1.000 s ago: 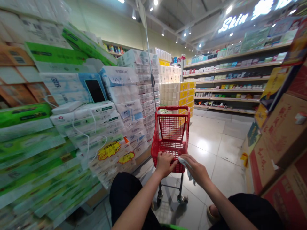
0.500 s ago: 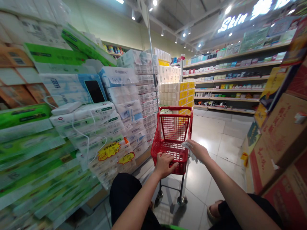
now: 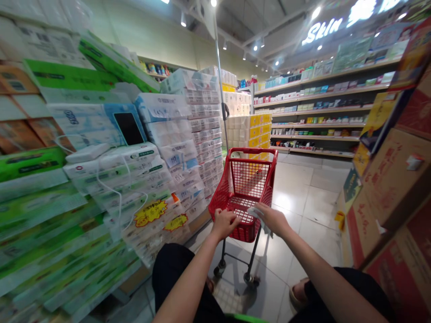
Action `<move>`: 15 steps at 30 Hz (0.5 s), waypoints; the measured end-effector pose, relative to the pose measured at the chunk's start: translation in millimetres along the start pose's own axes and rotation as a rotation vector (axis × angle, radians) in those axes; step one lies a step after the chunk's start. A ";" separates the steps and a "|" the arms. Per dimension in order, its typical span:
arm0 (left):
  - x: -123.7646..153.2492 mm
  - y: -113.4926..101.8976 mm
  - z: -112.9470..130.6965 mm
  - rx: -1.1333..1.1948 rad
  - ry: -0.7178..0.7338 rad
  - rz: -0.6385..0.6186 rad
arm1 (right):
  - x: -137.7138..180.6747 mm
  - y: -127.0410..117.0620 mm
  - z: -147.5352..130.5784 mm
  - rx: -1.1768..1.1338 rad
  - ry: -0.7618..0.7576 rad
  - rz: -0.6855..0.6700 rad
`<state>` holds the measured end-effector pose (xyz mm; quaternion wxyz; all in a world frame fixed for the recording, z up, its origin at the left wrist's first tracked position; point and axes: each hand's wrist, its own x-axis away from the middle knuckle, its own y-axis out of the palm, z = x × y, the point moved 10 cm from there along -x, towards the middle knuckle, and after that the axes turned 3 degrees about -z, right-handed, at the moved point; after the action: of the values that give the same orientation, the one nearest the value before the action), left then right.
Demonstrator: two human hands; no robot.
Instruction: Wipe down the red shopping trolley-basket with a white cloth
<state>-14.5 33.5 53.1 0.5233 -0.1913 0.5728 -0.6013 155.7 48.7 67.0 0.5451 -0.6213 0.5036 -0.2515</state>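
Observation:
A small red shopping cart (image 3: 252,177) with a mesh basket stands on the floor right in front of me, between my knees. My left hand (image 3: 225,223) is closed over the near left rim of its basket, thumb pointing inward. My right hand (image 3: 272,219) pinches a crumpled white cloth (image 3: 255,212), possibly a tissue, against the near right rim. Part of the cloth hangs below my right palm. The visible part of the basket holds nothing I can make out.
Stacked tissue packs (image 3: 141,175) rise close on the left, with a phone (image 3: 128,128) and white cable on them. Cardboard boxes (image 3: 393,179) are piled on the right. Stocked shelves (image 3: 316,107) line the back. Pale floor tiles (image 3: 296,179) run between them.
The cart has turned a little, its far end swinging right and its near wheels shifting left. My right hand with the cloth has moved left and down along the rim, closer to my left hand.

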 end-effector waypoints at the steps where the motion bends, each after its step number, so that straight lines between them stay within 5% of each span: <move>1: -0.1 0.7 3.0 0.008 0.005 0.003 | -5.5 -6.5 13.9 0.003 0.046 0.016; 6: -3.2 4.7 7.6 0.018 0.016 -0.002 | -9.7 -15.0 39.5 0.023 0.136 0.070; 15: -3.9 -8.8 -10.8 0.032 -0.036 -0.120 | 23.3 8.2 -18.1 -0.007 -0.016 0.149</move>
<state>-25.6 40.3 59.5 0.4995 -0.2275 0.5411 -0.6372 145.7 20.9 58.9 0.5642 -0.5860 0.5448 -0.2038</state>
